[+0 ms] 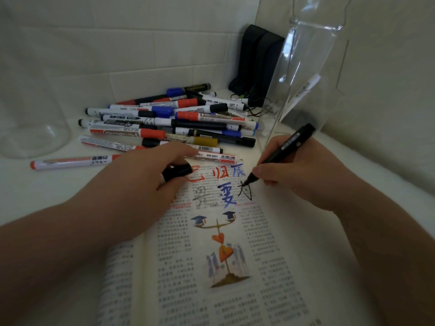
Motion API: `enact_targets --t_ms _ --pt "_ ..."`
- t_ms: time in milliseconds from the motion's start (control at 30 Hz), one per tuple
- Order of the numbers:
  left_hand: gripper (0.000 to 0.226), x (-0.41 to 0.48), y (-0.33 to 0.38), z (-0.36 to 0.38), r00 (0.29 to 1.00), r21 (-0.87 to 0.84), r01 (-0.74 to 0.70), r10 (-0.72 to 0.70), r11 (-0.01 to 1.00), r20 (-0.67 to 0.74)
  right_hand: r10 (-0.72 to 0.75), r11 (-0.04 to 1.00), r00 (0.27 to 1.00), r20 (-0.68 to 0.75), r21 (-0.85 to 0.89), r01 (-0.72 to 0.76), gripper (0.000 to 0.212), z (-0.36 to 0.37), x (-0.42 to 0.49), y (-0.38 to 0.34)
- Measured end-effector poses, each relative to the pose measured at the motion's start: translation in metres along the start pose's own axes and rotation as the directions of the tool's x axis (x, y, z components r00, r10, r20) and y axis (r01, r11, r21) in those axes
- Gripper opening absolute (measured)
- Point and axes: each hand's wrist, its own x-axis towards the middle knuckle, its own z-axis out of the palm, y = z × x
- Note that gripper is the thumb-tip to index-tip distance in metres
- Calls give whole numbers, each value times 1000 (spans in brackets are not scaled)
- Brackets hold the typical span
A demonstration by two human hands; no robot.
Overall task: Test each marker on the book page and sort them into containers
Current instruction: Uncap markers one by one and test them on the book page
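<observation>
An open book (211, 267) lies in front of me, its page bearing red, blue, grey and black handwritten characters near the top. My right hand (303, 175) grips a black marker (286, 150) with its tip on the page, drawing a black stroke. My left hand (146, 182) rests on the left part of the page and holds the black cap (177, 172) between its fingers. Behind the book lies a pile of markers (169, 121) with red, blue and black caps.
A clear glass container (35, 137) stands at the left, and a tall clear plastic container (303, 74) at the back right. Dark speakers (256, 64) with cables sit in the corner. One red marker (70, 162) lies apart at the left. White walls close in behind.
</observation>
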Motion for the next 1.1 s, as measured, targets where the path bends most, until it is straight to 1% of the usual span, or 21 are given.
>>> enact_targets --t_ms 100,200,300,333,400,467,500,533,567,600,667,733,867,933,1000,1100 --pt "44 -2 5 -1 997 47 -45 47 998 -53 -18 999 999 -36 -41 17 10 3 1 1" --pt "45 -4 8 -2 993 73 -86 91 994 -79 -12 995 999 -40 -100 7 11 4 2 1" --pt "39 -3 8 -2 993 58 -69 74 996 -94 -64 997 993 -103 -39 60 11 3 0 0" --pt "36 -3 7 -2 994 52 -64 68 997 -89 -95 995 987 -128 16 98 11 2 -1 0" --pt "29 -2 6 -2 994 24 -73 74 997 -83 -155 961 982 -112 213 176 14 3 -2 -1" --pt "26 -2 6 -3 995 -9 -81 80 997 -66 -241 864 970 -30 449 228 17 8 -3 0" --pt "26 -2 5 -4 994 -18 -89 88 996 -58 -284 804 959 13 549 230 19 11 -3 1" --pt "28 -1 3 -5 991 -12 -118 117 993 -58 -318 752 947 45 620 223 22 16 -3 0" --pt "31 -1 1 -5 985 2 -161 161 987 -60 -337 722 940 58 656 218 26 19 -4 -1" --pt "31 0 0 -5 978 8 -199 199 980 -57 -342 712 938 55 667 220 31 21 -4 -2" --pt "31 0 -3 -6 971 2 -233 233 972 -49 -317 720 948 26 657 223 42 24 -5 -3" --pt "31 0 -5 -5 967 4 -250 250 968 -44 -300 721 954 -6 654 231 46 25 -4 -3" --pt "30 2 -5 -4 958 -2 -283 283 959 -36 -316 643 947 -58 720 259 48 24 -6 -5" --pt "30 2 -5 -4 954 -5 -298 298 955 -38 -317 628 945 -85 727 277 47 22 -7 -7" --pt "32 1 -5 -4 951 -2 -309 308 951 -30 -330 645 941 -78 709 285 44 22 -7 -8" --pt "35 1 -2 -6 945 7 -327 328 945 -17 -356 706 934 -21 649 283 36 25 -10 -9"
